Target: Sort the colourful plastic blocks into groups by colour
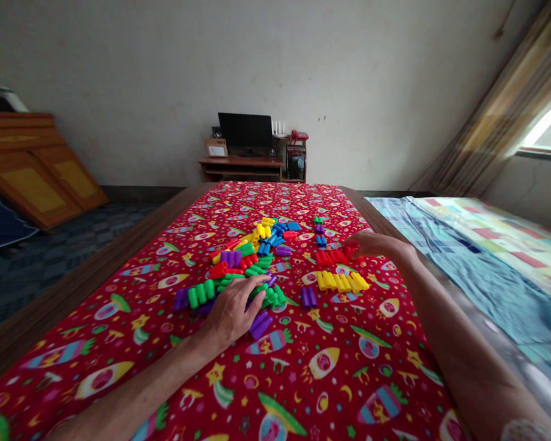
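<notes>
A loose pile of coloured plastic blocks (252, 257) lies mid-table on a red cartoon-print cloth (330, 380). My left hand (234, 309) rests palm down at the pile's near edge, fingers stretched over green blocks (270, 297), beside purple blocks (261, 324). My right hand (371, 244) reaches to a row of red blocks (331, 257), its fingertips pinched on the row's right end. Below that lies a joined row of yellow blocks (342, 282). A purple pair (308, 297) sits near it, and small green, purple and blue blocks (320, 231) stand behind the red row.
The wooden table edge (73, 285) shows on the left. A bed with a patterned sheet (482, 245) runs along the right. A desk with a dark monitor (245, 131) stands against the far wall, and a wooden cabinet (32, 171) at left.
</notes>
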The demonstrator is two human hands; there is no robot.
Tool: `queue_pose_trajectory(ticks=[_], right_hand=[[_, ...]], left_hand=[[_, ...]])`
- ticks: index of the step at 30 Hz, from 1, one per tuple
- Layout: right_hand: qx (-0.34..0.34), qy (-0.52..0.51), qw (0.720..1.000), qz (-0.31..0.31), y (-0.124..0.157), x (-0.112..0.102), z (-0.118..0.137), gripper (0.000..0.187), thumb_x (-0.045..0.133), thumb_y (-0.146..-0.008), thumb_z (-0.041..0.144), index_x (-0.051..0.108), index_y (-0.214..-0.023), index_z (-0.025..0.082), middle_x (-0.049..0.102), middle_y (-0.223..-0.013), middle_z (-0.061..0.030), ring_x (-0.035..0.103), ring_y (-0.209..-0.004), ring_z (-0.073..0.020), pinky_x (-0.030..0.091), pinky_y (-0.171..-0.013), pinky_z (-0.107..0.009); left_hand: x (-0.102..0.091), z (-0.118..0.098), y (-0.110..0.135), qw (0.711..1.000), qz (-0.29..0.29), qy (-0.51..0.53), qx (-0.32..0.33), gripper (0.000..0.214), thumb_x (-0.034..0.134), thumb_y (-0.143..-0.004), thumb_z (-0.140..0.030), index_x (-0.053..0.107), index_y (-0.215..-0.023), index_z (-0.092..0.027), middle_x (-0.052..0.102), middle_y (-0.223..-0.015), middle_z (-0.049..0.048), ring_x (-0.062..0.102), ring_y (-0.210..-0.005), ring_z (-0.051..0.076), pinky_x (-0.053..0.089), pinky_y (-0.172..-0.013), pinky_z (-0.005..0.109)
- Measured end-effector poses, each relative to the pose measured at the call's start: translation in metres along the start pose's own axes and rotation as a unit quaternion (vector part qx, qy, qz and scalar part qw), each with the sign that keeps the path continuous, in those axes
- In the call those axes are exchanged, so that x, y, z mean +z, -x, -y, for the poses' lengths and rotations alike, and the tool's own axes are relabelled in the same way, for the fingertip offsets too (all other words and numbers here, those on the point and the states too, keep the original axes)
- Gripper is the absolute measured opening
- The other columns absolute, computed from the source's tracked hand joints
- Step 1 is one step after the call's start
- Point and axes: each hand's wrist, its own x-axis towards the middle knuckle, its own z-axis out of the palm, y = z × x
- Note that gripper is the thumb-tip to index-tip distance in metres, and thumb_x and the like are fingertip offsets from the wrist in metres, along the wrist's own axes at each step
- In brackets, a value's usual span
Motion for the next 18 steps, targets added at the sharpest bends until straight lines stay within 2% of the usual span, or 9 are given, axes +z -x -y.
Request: queue_pose_trajectory(ticks=[6, 12, 15, 18], right_hand=[[-0.006, 0.014, 1.0, -0.001, 0.001, 0.003, 0.009, 0.018, 0.073, -0.068, 0.017, 0.075, -0.086, 0.024, 0.073, -0.098, -0.0087, 0.066, -0.09, -0.0262, 0.052, -0.072, -0.034], [-0.017, -0.006, 1.0, -0.022, 0.0, 0.006, 0.007, 0.02, 0.077, -0.066, 0.017, 0.073, -0.083, 0.025, 0.073, -0.094, -0.0085, 0.067, -0.086, -0.026, 0.052, -0.069, -0.033], [-0.017, -0.009, 1.0, -0.014, 0.0, 0.005, 0.007, 0.023, 0.079, -0.066, 0.018, 0.073, -0.086, 0.026, 0.073, -0.098, -0.0088, 0.067, -0.09, -0.0276, 0.053, -0.073, -0.035], [-0.003, -0.001, 1.0, -0.004, 0.004, 0.0, 0.01, 0.03, 0.076, -0.072, 0.021, 0.073, -0.101, 0.027, 0.07, -0.114, -0.0096, 0.064, -0.104, -0.0289, 0.053, -0.082, -0.037]], left_hand=[[-0.001, -0.001, 0.0, 1.0, 0.004, 0.008, -0.006, 0.027, 0.041, -0.095, -0.03, 0.062, -0.109, -0.021, 0.075, -0.103, 0.0063, 0.069, -0.095, 0.022, 0.053, -0.088, 0.036], [-0.001, -0.001, 0.0, 1.0, 0.009, 0.014, -0.01, 0.028, 0.04, -0.095, -0.029, 0.063, -0.109, -0.022, 0.075, -0.101, 0.0054, 0.069, -0.094, 0.022, 0.053, -0.087, 0.035], [-0.003, -0.005, 0.0, 1.0, 0.015, 0.026, -0.001, 0.026, 0.042, -0.093, -0.03, 0.064, -0.105, -0.022, 0.074, -0.099, 0.0053, 0.068, -0.093, 0.022, 0.052, -0.09, 0.036], [-0.013, -0.006, -0.003, 0.999, -0.003, 0.046, 0.027, 0.025, 0.042, -0.093, -0.027, 0.064, -0.103, -0.021, 0.073, -0.103, 0.0062, 0.066, -0.101, 0.022, 0.047, -0.099, 0.037]])
